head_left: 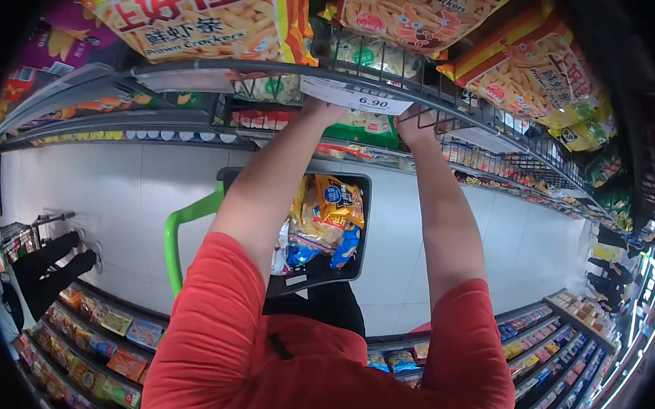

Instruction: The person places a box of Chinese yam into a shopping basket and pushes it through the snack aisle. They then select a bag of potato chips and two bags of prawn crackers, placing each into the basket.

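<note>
Both my arms reach forward under the edge of a wire shelf (pixel 489 132). My left hand (pixel 325 113) is mostly hidden behind a white price tag (pixel 357 95) reading 6.90. Beside the tag's right end, my right hand (pixel 416 124) goes in under the wires, its fingers out of sight. Between the hands a green and white package (pixel 374 123) shows on the lower shelf. I cannot make out whether either hand grips it. Below my arms stands a dark shopping basket (pixel 228 176) with a green handle (pixel 176 233), holding several snack bags (pixel 331 205).
Large bags of prawn crackers (pixel 204 17) fill the upper shelf, close above my hands. Pale floor tiles (pixel 119 184) run along the aisle. Behind me are more snack shelves (pixel 102 326). A person (pixel 46 262) stands by a cart at left; other people (pixel 608 274) are far right.
</note>
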Demonstrator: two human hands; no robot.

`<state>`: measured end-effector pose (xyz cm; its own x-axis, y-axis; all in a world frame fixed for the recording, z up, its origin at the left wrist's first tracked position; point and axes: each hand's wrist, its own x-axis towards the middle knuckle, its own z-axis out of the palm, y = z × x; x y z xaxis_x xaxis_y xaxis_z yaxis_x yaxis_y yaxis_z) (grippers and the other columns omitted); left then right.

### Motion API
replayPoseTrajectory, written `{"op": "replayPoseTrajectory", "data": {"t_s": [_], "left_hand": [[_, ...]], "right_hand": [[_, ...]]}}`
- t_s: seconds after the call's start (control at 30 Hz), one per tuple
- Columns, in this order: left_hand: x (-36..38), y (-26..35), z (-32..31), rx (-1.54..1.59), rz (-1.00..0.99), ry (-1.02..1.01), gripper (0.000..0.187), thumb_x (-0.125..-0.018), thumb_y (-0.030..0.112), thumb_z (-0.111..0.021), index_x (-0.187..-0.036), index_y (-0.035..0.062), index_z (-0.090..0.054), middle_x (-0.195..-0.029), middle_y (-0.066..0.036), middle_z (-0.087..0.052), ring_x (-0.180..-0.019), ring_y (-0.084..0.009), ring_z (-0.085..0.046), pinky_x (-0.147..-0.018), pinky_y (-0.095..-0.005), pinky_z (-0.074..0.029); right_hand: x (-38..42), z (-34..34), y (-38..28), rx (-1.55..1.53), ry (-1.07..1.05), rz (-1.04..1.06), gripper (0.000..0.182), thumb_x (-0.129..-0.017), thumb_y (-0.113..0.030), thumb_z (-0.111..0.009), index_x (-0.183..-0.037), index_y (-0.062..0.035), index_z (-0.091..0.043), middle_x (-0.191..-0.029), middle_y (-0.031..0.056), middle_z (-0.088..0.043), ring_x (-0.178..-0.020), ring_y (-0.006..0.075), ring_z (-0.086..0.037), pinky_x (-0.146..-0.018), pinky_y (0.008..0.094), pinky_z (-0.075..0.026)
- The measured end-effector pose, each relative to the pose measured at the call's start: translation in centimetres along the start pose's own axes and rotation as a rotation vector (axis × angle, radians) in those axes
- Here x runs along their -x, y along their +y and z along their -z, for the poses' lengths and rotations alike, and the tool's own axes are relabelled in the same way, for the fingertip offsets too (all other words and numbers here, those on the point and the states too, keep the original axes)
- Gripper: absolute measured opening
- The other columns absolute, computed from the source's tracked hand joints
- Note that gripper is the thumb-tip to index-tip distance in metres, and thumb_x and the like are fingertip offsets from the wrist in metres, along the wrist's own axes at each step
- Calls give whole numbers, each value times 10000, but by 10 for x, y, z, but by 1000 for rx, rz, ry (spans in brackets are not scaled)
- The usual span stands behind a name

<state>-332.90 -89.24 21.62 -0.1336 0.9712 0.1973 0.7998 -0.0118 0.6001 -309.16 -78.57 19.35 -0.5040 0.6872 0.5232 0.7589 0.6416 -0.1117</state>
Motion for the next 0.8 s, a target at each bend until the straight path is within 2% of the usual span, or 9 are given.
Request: {"op": "replayPoseTrajectory", "data": {"t_s": [0.1, 0.23, 0.3, 0.37, 0.47, 0.63, 0.7, 0.73, 0.8], "left_hand": [[0, 6, -4, 75, 182, -90, 471, -905, 278, -600, -1335, 96, -545, -1366, -173, -549, -1268, -360, -507, -1069, -442, -410], [-1, 14, 5, 63, 273, -199, 499, -893, 303, -616, -1346, 107, -542, -1389, -165, -536, -1294, -357, -489, -1085, -444, -396], [0, 23, 9, 8, 242, -256, 516, -883, 317, -629, -1350, 114, -541, -1394, -163, -533, -1303, -355, -482, -1091, -445, -390], [-1, 32, 9, 22, 92, 71, 364, -959, 289, -559, -1229, 45, -553, -1216, -222, -613, -1081, -400, -599, -920, -481, -473], [-5, 57, 43, -66, -41, 162, 450, -943, 249, -567, -1336, 48, -481, -1231, -229, -606, -1110, -403, -592, -947, -474, -469], [-9, 52, 56, -29, -224, 263, 586, -903, 227, -627, -1426, 64, -420, -1269, -209, -594, -1166, -362, -581, -1002, -443, -462], [-8, 53, 68, 1, -274, 259, 600, -899, 221, -634, -1435, 67, -412, -1277, -200, -592, -1174, -348, -582, -1014, -431, -462], [-8, 51, 72, 46, -253, 226, 586, -906, 208, -631, -1432, 67, -414, -1276, -183, -596, -1183, -319, -582, -1014, -413, -464], [-24, 27, 53, 494, -116, 111, 531, -936, 185, -613, -1419, 60, -431, -1294, -142, -597, -1218, -249, -569, -1011, -363, -468]], "right_hand": [[0, -20, 8, -328, -330, -161, 447, -911, -396, -531, -1139, -29, -642, -1150, 279, -638, -1177, 396, -573, -1026, 475, -419], [2, -3, -14, -540, -363, -244, 483, -935, -437, -502, -1167, -38, -641, -1145, 260, -648, -1150, 403, -585, -1011, 473, -431], [-21, 59, -57, -758, -379, -657, 519, -950, -489, -474, -1161, -48, -649, -1137, 250, -655, -1138, 403, -589, -1005, 472, -433], [-30, 68, -56, -619, -480, -653, 479, -993, -453, -436, -1187, -61, -632, -1132, 243, -652, -1127, 409, -589, -999, 469, -442], [-25, 39, -31, -413, -172, -185, 448, -1034, -314, -396, -1320, 14, -501, -1301, 279, -540, -1248, 431, -494, -1060, 440, -383], [-38, 81, -40, 16, -206, -109, 372, -1020, -302, -438, -1280, -81, -586, -1287, 197, -603, -1195, 347, -569, -1044, 440, -429], [-38, 82, -41, -653, -128, -435, 486, -1012, -434, -486, -1280, -41, -587, -1265, 162, -618, -1163, 252, -580, -1007, 369, -439], [-41, 97, -50, -693, -202, -466, 365, -1040, -287, -447, -1355, -111, -504, -1248, 213, -580, -1119, 376, -580, -994, 434, -434], [-53, 116, -69, -762, -244, -654, 350, -1029, -291, -473, -1316, -100, -532, -1208, 190, -605, -1091, 346, -600, -985, 425, -439]]}}
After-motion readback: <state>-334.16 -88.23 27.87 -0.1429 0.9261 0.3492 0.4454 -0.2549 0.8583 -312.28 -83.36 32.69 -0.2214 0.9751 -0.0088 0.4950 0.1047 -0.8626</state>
